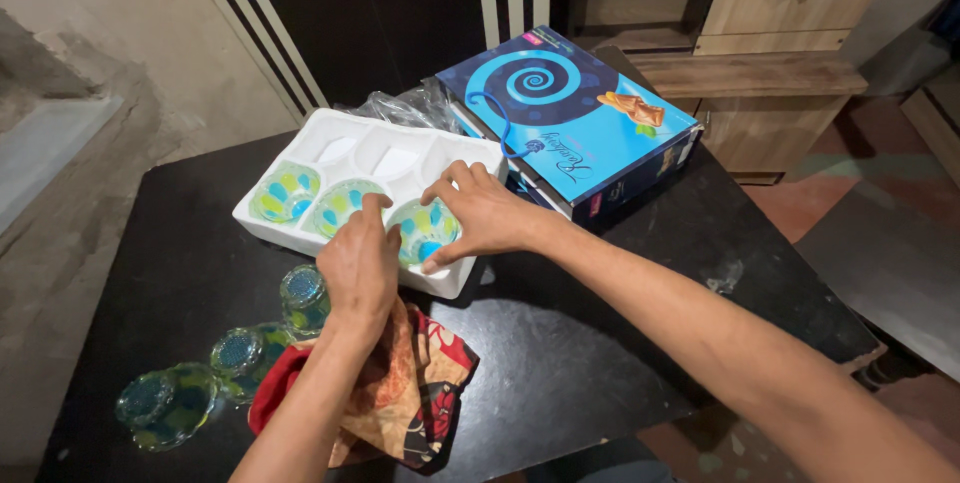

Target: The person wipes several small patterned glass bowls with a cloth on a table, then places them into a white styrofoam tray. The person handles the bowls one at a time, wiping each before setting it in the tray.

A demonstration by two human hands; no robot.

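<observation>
A white foam tray [345, 143] with six moulded pockets lies on a black table [560, 363]. Its near row holds three glass bowls painted with blue and yellow-green spots: a left bowl [285, 193], a middle bowl [345, 205] and a right bowl [425, 230]. My left hand [358, 268] rests its fingertips on the right bowl's near rim. My right hand [480, 211] cups the same bowl from the right, fingers spread over its far edge. The three far pockets show only white foam.
A blue box [575, 118] with a spiral print lies behind the tray, clear plastic wrap [400, 108] beside it. Three more glass bowls [235, 353] lie on the table at the near left. A red patterned cloth [400, 393] is under my left forearm.
</observation>
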